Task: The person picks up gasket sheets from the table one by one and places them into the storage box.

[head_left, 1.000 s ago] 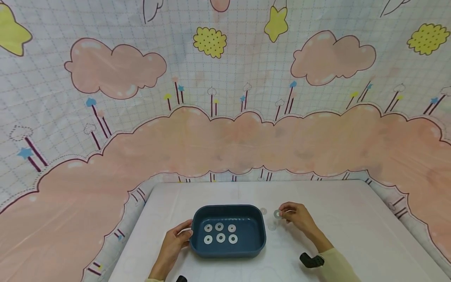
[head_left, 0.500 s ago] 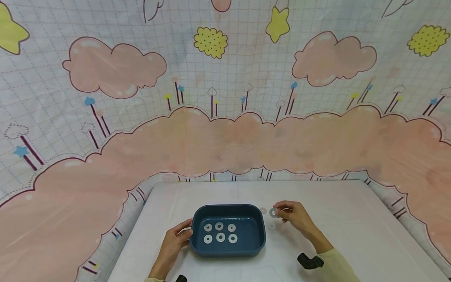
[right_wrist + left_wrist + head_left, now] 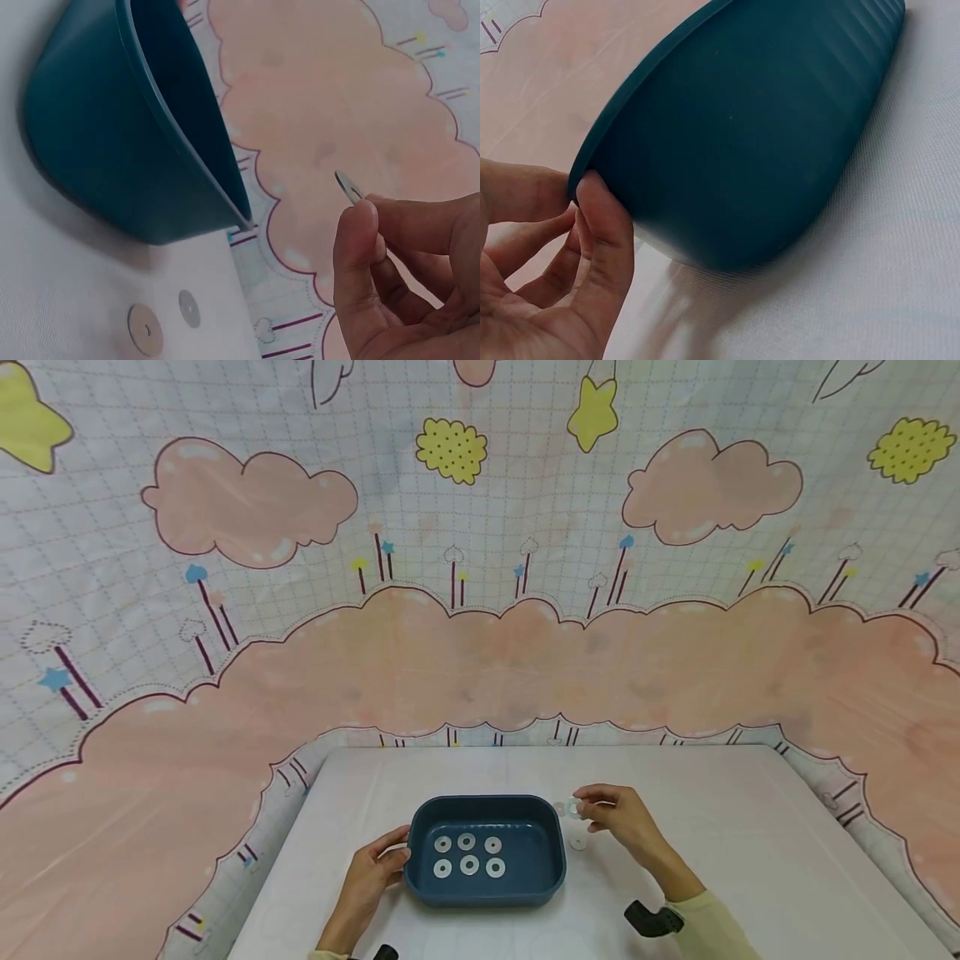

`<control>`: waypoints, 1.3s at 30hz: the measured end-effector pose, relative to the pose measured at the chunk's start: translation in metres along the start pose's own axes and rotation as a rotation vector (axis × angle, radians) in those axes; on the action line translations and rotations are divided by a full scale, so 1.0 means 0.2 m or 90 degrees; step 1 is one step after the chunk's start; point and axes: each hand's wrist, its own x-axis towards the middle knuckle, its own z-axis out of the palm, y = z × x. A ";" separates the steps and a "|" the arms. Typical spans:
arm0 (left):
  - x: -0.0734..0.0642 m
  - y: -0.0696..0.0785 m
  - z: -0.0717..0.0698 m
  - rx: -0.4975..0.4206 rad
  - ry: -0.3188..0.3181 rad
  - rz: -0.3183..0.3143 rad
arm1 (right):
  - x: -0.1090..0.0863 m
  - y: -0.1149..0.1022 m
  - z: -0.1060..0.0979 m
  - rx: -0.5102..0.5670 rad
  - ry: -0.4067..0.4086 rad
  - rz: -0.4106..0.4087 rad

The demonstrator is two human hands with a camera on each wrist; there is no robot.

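Note:
A dark blue tray (image 3: 486, 897) with raised sides stands on the table, several flat metal washers (image 3: 469, 865) lying in two rows on its floor. My left hand (image 3: 367, 872) grips the tray's left rim; the left wrist view shows the thumb and fingers (image 3: 604, 240) at the rim's corner. Right of the tray, my right hand (image 3: 626, 821) pinches one washer (image 3: 346, 187) between thumb and fingertips, raised off the table. Two more washers lie flat beside the tray's right wall: a nearer one (image 3: 145, 330) and a farther one (image 3: 190, 308).
A white cloth covers the table (image 3: 720, 827). Behind it hangs a patterned curtain (image 3: 495, 668) with clouds and stars. A black wrist camera (image 3: 652, 918) sits at the right sleeve.
My right hand has moved a little left toward the tray, carrying the pinched washer. The left hand and the tray have stayed where they were.

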 end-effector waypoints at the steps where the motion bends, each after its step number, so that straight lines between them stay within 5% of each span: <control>1: 0.00 0.00 0.00 -0.002 0.000 0.001 | 0.00 0.00 0.01 0.004 0.001 0.003; 39: 0.01 -0.01 0.00 -0.002 0.001 -0.005 | 0.09 -0.03 0.35 0.062 0.004 0.049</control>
